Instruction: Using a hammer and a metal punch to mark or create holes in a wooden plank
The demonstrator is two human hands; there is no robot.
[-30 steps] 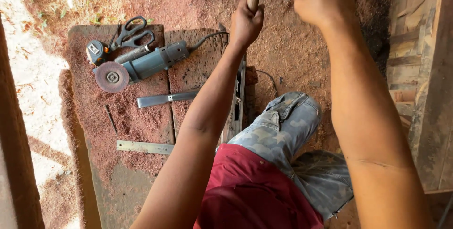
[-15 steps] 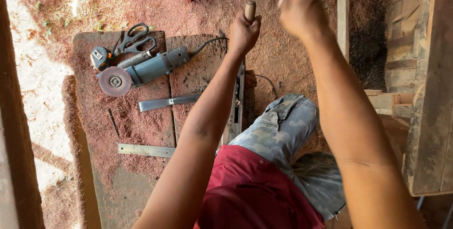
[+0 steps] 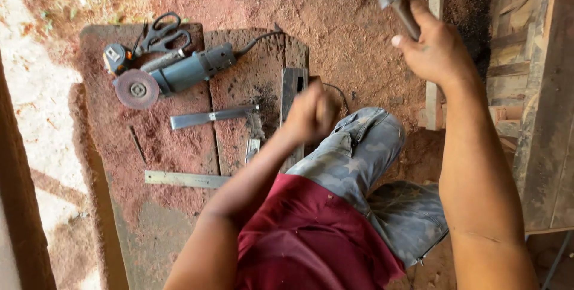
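A: Hands?
B: My right hand (image 3: 439, 51) is fisted around a hammer (image 3: 396, 0), raised far right. My left hand (image 3: 308, 113) is closed over the metal bar (image 3: 293, 89); contents hidden.
A: Around?
B: Angle grinder (image 3: 179, 75), scissors (image 3: 160, 31), ruler (image 3: 185, 179) left on the board (image 3: 173, 140); wooden frame (image 3: 538, 104) crowds the right.

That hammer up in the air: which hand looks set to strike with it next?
The right hand: it grips the raised hammer. The left hand is fisted low by the metal bar, seemingly steadying something.
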